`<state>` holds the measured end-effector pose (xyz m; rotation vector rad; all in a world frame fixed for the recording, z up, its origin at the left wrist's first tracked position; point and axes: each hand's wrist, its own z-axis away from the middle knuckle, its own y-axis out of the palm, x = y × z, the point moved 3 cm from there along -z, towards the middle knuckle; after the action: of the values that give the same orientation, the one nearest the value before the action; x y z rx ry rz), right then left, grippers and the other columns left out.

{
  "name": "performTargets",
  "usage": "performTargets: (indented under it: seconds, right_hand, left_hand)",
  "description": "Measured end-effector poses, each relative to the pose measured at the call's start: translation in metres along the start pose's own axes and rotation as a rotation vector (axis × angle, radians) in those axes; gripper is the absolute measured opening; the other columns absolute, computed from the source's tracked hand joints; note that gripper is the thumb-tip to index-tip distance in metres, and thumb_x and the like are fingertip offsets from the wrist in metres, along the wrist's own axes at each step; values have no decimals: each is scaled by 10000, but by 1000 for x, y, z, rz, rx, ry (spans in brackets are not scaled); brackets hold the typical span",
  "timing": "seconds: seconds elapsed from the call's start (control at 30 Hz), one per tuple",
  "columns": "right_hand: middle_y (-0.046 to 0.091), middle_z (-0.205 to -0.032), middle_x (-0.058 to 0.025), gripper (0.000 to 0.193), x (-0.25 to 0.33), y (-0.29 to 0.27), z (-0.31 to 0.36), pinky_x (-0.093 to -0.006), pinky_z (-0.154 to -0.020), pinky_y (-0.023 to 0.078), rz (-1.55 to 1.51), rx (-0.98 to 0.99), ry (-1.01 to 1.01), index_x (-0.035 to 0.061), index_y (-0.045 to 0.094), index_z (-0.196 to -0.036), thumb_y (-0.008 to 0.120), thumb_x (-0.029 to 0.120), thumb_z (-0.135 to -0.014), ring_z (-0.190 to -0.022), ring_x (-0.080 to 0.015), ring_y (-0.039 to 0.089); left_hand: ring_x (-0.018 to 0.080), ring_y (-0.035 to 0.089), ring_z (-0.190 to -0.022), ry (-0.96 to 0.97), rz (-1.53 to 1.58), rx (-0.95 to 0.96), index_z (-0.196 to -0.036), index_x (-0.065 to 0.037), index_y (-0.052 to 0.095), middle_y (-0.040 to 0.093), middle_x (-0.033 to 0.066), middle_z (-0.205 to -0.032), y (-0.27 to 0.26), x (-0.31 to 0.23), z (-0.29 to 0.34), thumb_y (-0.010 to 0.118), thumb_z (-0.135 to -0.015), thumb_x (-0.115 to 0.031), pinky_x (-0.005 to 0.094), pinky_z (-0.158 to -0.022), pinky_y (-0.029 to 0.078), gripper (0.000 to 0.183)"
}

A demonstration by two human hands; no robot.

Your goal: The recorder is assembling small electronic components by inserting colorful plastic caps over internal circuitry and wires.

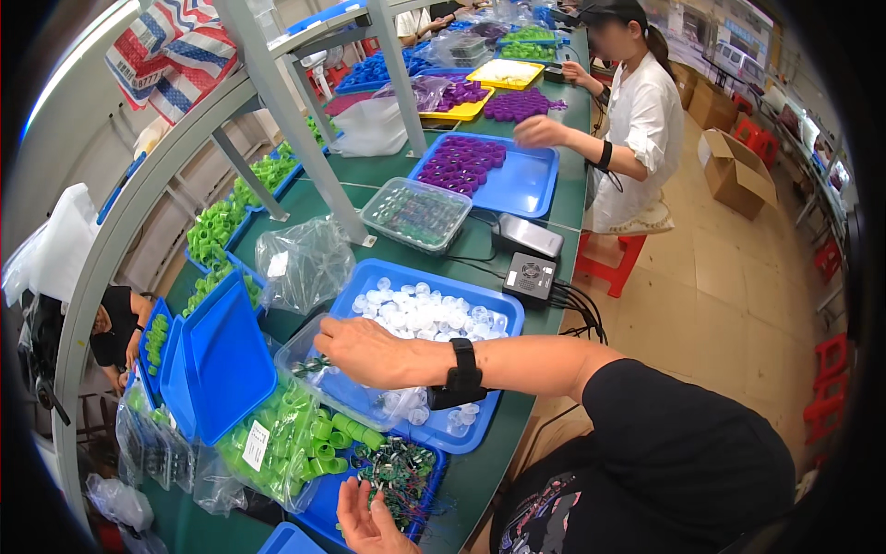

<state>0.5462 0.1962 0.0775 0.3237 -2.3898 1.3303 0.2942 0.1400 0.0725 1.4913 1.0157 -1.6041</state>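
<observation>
My right hand [365,351], with a black band at the wrist, reaches over a clear plastic container [293,349]. Its fingers curl down at the container's edge beside small green circuit boards [312,367]; the fingertips are hidden. The container overlaps a blue tray [510,312] of white, translucent round caps [420,309]. Low in the view, my left hand [369,524] is palm up, fingers apart, with nothing visible in it. It is nearest a blue tray [318,508] of wired circuit boards [399,475]. A bag of green plastic rings [286,420] lies beside that tray.
Ahead stand a black box with cables [531,277], a lidded clear box [417,214] and a crumpled clear bag [305,263]. Upright blue trays [221,360] lean at left under a grey metal frame [318,129]. A co-worker [637,129] reaches over a tray of purple rings [461,164].
</observation>
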Motion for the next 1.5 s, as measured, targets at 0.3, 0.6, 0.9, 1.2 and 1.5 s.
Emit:
performTargets:
  seconds: [0.3,0.6,0.9,1.2,1.5]
  right_hand:
    - [545,-887,-106,185,81,-46,49,-373,-600,515,-362,-276,-367,21,567,-932,623,34,-757,-796,-282,616]
    - [616,-918,-146,219,107,-15,82,-392,-640,480,-1012,60,-295,-15,588,-1049,594,37,-837,-785,-309,623]
    - [639,-713,-161,126,119,13,91,-426,-631,461,-940,187,-107,2,637,-866,611,87,-777,-715,-349,617]
    - [649,-848,-178,270,128,47,103,-411,-652,489,-753,269,22,42,648,-1040,601,205,-831,-784,-317,639]
    - [659,-943,-142,360,122,46,97,-387,-703,483,-1087,248,-54,62,606,-1147,648,194,-815,-830,-266,627]
  left_hand:
    - [306,521,-1191,316,50,-233,-1432,31,284,514,227,-1268,13,-34,15,604,-869,6,397,-1000,422,648]
    - [249,635,-902,105,25,-361,-1097,95,599,651,193,-1004,-6,-21,23,614,-868,-14,319,-777,531,254]
    - [216,637,-773,268,-228,-519,-960,86,652,674,155,-869,-18,-14,27,729,-807,-20,318,-716,525,201]
    - [233,636,-719,649,-588,-603,-900,65,672,673,151,-815,-21,-4,28,743,-805,-33,328,-661,530,154]
    - [285,635,-928,178,-426,-384,-1106,75,602,656,200,-1030,-20,-16,23,622,-903,-115,356,-841,506,279]
